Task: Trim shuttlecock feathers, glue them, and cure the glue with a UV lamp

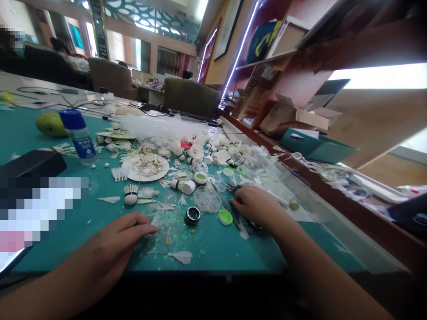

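Note:
My left hand (122, 238) hovers low over the green mat (227, 255), its fingers pressed together beside a clear plastic piece (162, 218). What it holds, if anything, is hidden. My right hand (255, 204) is closed at dark pointed tools (232, 187) lying right of the clear round dish (207, 198). Between the hands stand an open black jar (192, 216) and a lime-green lid (225, 217). A white feather (182, 256) lies near the mat's front edge. A shuttlecock (131, 195) sits beyond my left hand.
A white plate (160, 171) with beads is at centre-left. A blue-capped bottle (80, 142) and a green fruit (50, 124) stand behind it. Shuttlecocks (194, 153) and plastic bags (160, 129) crowd the back. Cardboard boxes (278, 115) fill the right shelf.

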A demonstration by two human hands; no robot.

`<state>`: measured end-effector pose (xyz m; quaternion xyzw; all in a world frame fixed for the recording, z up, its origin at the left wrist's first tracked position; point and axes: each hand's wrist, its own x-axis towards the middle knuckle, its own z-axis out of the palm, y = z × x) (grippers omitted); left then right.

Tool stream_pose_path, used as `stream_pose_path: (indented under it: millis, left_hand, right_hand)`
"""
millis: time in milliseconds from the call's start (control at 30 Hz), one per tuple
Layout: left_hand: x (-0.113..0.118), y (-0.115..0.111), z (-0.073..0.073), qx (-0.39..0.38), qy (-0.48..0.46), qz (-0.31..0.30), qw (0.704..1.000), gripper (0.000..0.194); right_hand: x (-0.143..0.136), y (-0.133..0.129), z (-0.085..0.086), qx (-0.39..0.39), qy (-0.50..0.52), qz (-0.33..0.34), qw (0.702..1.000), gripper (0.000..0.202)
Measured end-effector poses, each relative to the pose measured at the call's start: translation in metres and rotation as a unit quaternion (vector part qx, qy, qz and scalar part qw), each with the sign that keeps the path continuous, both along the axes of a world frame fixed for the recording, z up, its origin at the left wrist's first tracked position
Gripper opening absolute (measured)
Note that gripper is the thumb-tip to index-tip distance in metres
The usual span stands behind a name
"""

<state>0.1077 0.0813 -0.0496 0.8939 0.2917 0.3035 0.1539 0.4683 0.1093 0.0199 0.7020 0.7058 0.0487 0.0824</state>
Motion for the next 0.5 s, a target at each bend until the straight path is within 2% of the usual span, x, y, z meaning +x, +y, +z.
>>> stream_pose_path:
  millis: [167,333,500]
  left_hand:
    - [-0.003,0.003,0.005,0.045,0.031,-0.021,0.998,0.043]
    - [-0.003,0.004,0.004,0.032,0.043,-0.018,0.998,0.044]
    - [-0.002,0.004,0.007,0.033,0.043,-0.019,0.998,0.043]
  right_hand:
    - [0.002,-0.002,0.001,-0.008,-0.023,-0.039,0.999,0.027]
    - [0.006,-0.008,0.004,-0.011,-0.027,-0.042,0.999,0.016]
    - [0.001,-0.011,0.010,0.026,-0.007,-0.039,0.999,0.021]
